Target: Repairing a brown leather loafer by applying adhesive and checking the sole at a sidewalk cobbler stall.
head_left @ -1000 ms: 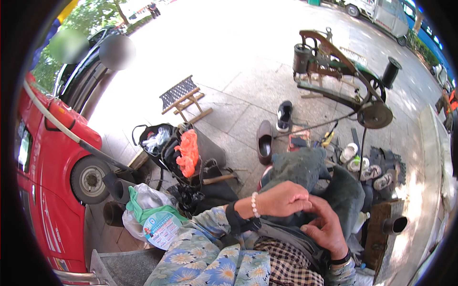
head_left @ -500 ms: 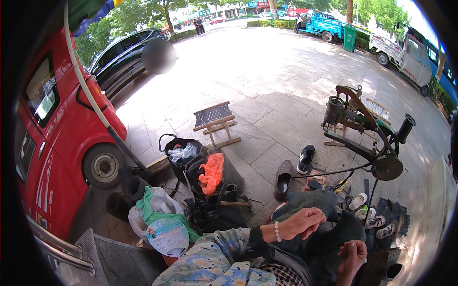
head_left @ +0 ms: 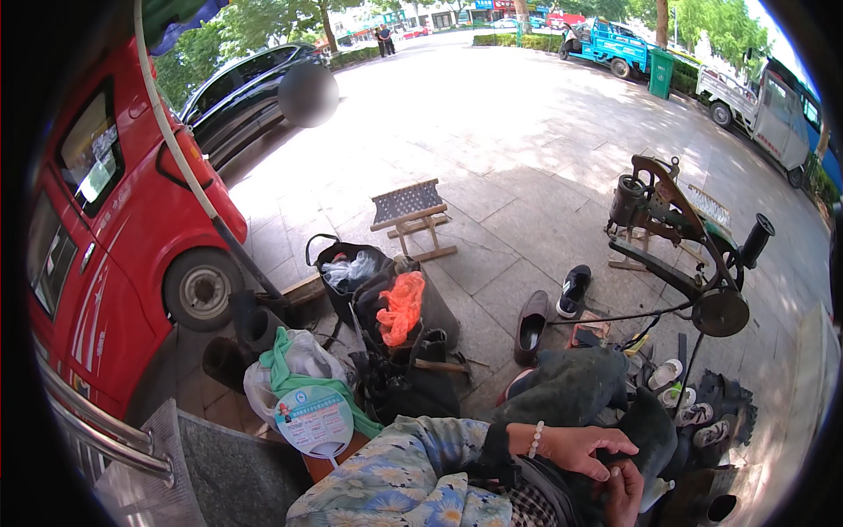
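My left hand (head_left: 587, 450), with a pale bead bracelet (head_left: 536, 439) at its wrist, is over my lap with fingers stretched out and thumb apart. Just below it, its fingers bent together, is my right hand (head_left: 624, 494); the two hands meet or nearly meet at the fingertips. Anything small pinched in the right hand is hidden. Under both lies dark cloth over my legs (head_left: 562, 386). Close to my right hand is a small whitish object (head_left: 657, 494), too partly covered to name. A flower-patterned sleeve (head_left: 413, 474) covers my left arm.
A hand-cranked sewing machine (head_left: 676, 237) stands at the right. Near my knees are a brown shoe (head_left: 530, 328), a black sneaker (head_left: 573, 292) and several small shoes (head_left: 665, 373). Bags (head_left: 351, 268), a paper fan (head_left: 314, 422) and a folding stool (head_left: 409, 206) are left; a red vehicle (head_left: 132, 237) stands beyond.
My hands have come together: the left moved down and right, its fingers unfolding, while the right shifted left and lower. The whole view has swung slightly left.
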The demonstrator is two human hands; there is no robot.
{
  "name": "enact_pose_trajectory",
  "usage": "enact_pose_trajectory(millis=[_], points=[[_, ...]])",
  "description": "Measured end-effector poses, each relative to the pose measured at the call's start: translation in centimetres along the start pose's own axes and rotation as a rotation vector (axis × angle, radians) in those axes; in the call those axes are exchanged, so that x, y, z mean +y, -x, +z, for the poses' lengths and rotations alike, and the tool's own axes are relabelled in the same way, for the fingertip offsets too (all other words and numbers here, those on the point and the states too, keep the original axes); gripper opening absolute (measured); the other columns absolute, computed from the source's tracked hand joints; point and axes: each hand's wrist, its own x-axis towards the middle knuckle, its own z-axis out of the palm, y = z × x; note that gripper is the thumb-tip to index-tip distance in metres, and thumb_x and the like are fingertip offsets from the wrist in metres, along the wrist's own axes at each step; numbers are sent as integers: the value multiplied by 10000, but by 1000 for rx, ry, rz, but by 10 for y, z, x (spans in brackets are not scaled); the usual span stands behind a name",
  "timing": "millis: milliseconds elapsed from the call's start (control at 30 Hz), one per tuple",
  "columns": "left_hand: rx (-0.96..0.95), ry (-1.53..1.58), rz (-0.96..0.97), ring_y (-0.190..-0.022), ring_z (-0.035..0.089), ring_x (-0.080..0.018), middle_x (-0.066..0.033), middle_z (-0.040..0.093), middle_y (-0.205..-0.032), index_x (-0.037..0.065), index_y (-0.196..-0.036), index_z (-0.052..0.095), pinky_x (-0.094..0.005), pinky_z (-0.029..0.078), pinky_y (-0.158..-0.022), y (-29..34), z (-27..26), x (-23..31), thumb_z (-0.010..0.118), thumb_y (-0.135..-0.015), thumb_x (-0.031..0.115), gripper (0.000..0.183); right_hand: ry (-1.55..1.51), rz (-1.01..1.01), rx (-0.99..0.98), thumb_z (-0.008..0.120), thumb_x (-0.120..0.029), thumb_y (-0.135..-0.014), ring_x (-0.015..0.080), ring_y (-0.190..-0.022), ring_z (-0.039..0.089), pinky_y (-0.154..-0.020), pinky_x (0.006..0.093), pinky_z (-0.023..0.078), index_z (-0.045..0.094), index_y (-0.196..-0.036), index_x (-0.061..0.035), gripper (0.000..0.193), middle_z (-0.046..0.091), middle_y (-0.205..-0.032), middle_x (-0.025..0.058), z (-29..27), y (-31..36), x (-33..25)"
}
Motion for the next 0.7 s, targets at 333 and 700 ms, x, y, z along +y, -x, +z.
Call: enact_pose_trajectory(millis=[333,700], points=[[285,138,-176,-869,558,-104,-106,548,-1128,28,-1333,363,-254,466,-809,16,5,-14,586,-870,85,517,-409,-169,509,462,-232,-949,95,-448,421,-413,221,366,519,-858,-59,204,458,-591,16,-13,-4,32],[125,-62,68,-856,470,-142,-52,455,-954,26,-1296,449,-253,404,-790,9,4,15,553,-902,170,432,-17,-70,-35,484,-135,-927,53,-528,474,-478,207,374,556,-811,-28,173,543,-631,-7,4,-12,23]])
